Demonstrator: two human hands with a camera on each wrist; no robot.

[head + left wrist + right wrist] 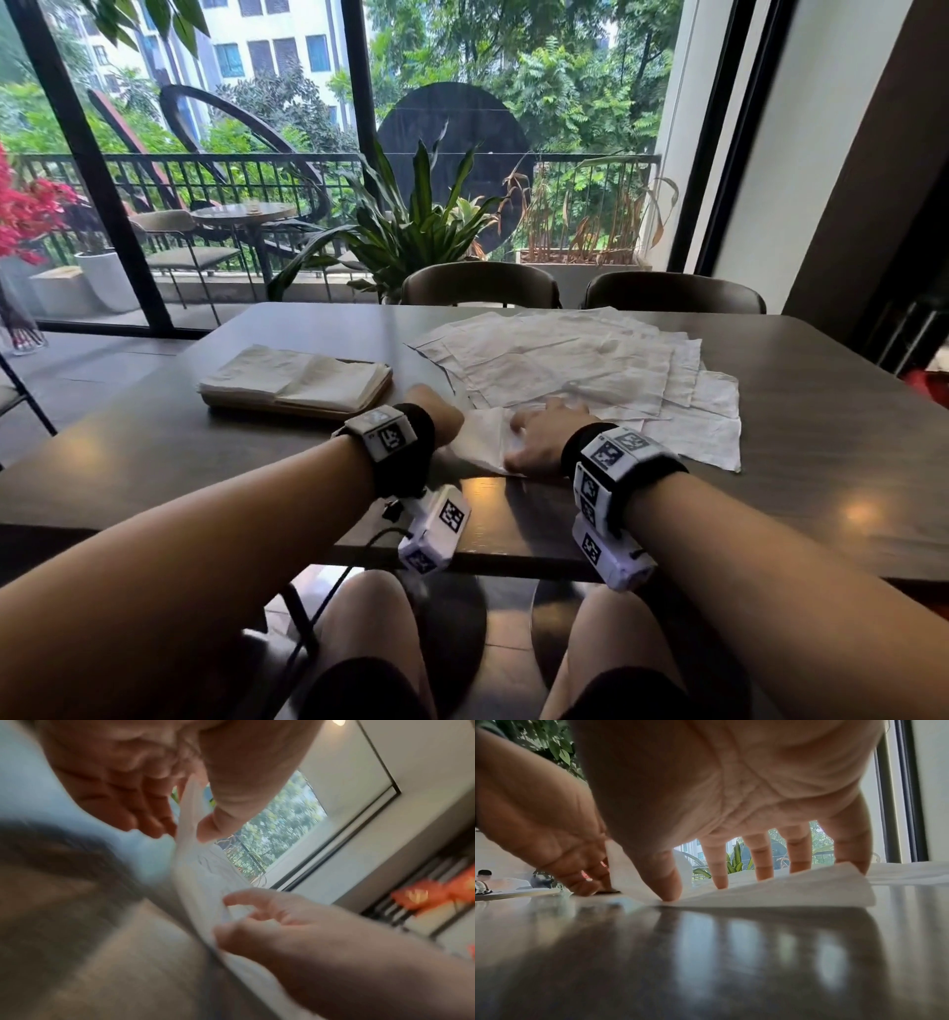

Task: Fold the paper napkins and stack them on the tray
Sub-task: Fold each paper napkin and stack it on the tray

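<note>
A white paper napkin lies near the table's front edge between my hands. My left hand pinches its left edge between thumb and fingers and lifts it, as the left wrist view shows. My right hand presses flat on the napkin with straight, spread fingers. A heap of unfolded napkins spreads over the table behind my hands. At the left, a flat tray holds a stack of folded napkins.
The dark table has bare surface at the right and in front of the tray. Two chairs stand at its far side before a glass wall. The table's front edge runs just under my wrists.
</note>
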